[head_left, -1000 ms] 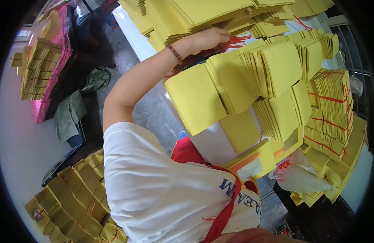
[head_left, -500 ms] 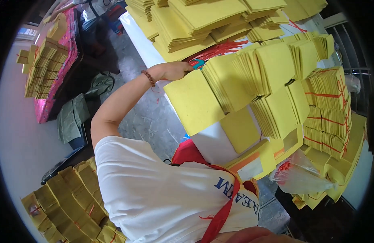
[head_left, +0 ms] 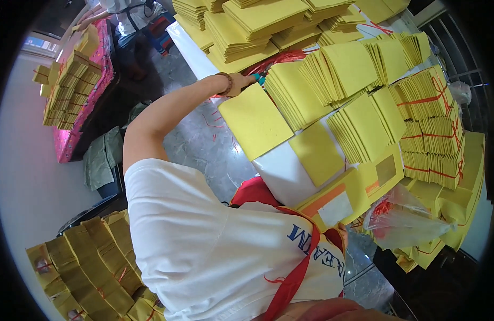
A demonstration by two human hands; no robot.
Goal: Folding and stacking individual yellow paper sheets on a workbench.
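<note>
My left hand (head_left: 239,84), with a beaded bracelet on its wrist, reaches across to the far left part of the table. Its fingers are closed on a teal-handled tool (head_left: 259,78), which looks like scissors; the rest of it is hidden. Just beyond lies a bundle of red strips (head_left: 282,58). Beside the hand are a flat yellow envelope (head_left: 255,122) and a fanned row of yellow envelopes (head_left: 298,96). Close to my chest, beside the red lanyard, a small patch of my right hand (head_left: 342,235) shows; its fingers cannot be made out.
High stacks of yellow envelopes (head_left: 252,32) stand at the far side. Bundles tied with red string (head_left: 429,131) are at the right, near a clear plastic bag (head_left: 402,216) with red pieces. More bundles (head_left: 73,88) lie on a pink-covered table (head_left: 62,144); another person (head_left: 130,16) is behind it.
The view has shifted slightly, and the tables appear a little displaced. My left hand stays by the red strips with the teal handles. A bit of my right hand shows more plainly at my chest.
</note>
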